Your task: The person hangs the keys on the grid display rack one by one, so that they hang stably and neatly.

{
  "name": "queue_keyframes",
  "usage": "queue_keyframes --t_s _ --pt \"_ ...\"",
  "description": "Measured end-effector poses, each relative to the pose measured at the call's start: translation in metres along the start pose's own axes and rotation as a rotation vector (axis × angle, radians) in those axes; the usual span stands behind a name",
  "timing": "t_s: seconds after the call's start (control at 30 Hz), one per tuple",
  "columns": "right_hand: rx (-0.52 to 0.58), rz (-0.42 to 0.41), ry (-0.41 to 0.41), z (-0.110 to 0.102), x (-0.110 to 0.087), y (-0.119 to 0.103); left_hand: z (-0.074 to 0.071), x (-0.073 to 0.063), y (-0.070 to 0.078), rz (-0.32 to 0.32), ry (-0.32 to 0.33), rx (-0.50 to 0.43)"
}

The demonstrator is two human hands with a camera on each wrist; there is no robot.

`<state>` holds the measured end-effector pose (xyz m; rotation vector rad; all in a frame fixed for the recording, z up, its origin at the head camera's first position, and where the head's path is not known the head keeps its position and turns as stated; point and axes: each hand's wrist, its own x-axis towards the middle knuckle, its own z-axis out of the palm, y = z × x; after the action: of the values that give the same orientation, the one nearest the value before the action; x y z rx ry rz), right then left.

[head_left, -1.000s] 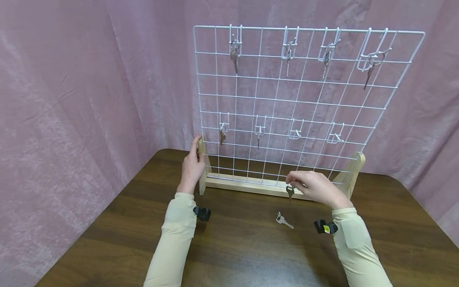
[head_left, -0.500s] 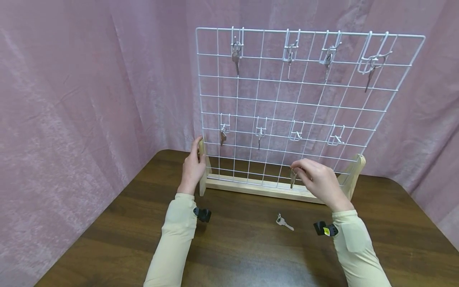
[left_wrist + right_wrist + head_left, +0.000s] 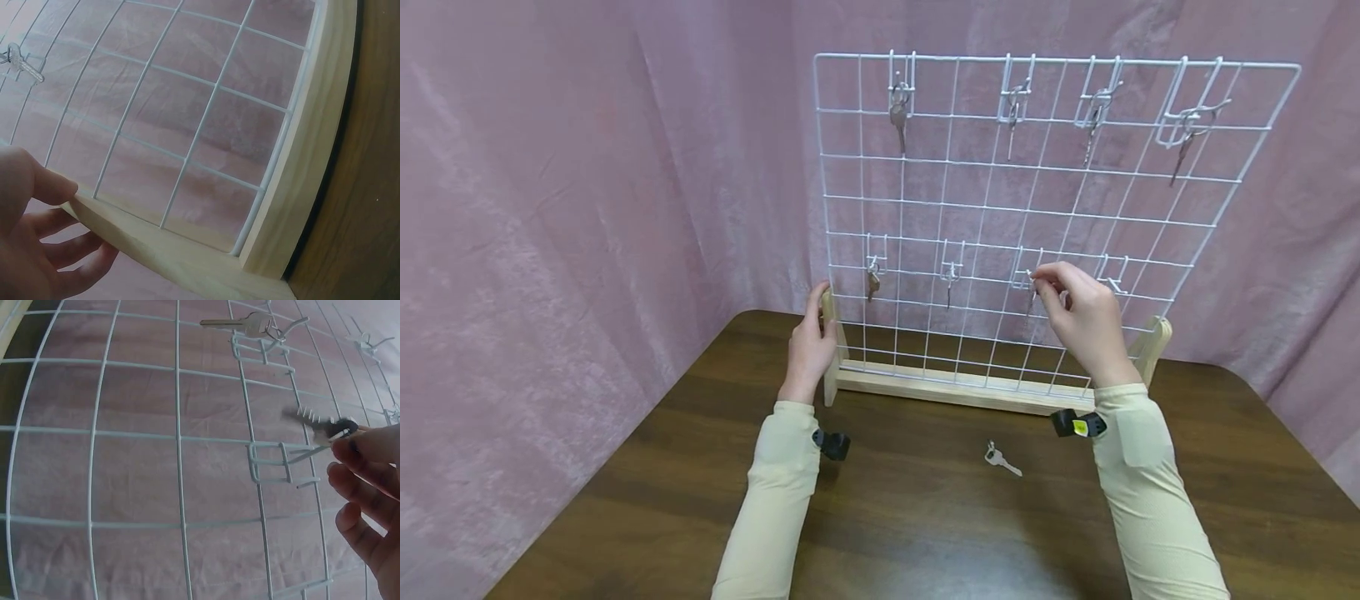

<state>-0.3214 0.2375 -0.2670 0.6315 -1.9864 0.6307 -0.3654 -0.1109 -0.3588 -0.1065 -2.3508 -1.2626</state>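
My right hand pinches a key between thumb and index finger. Its toothed blade points away from the fingertips in the right wrist view, close over a white wire hook on the lower row of the grid rack. On the rack's left side, my left hand holds the top of the wooden upright, thumb on one face and fingers on the other. Another key with a small ring lies on the table in front of the rack.
Several keys hang along the top row, such as the leftmost key. Two more hang at lower left, a brassy key and a thin key. A wooden base bar spans the rack's foot on the brown table. Pink curtain surrounds it.
My right hand has risen with the key from near the base bar to the third hook of the lower row. The left hand keeps its hold on the upright.
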Motion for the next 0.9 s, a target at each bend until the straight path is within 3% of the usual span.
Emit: queue_keyframes --t_s 0.27,0.47,0.9 --pt "0.117 0.07 0.007 0.004 0.007 0.002 0.001 0.002 0.002 -0.009 -0.011 0.004" --pt "0.126 0.101 0.011 0.006 0.003 0.003 0.001 0.002 0.003 -0.028 -0.029 -0.01" --pt "0.166 0.108 0.055 0.015 -0.01 0.004 0.0 0.0 -0.002 -0.003 -0.017 0.006"
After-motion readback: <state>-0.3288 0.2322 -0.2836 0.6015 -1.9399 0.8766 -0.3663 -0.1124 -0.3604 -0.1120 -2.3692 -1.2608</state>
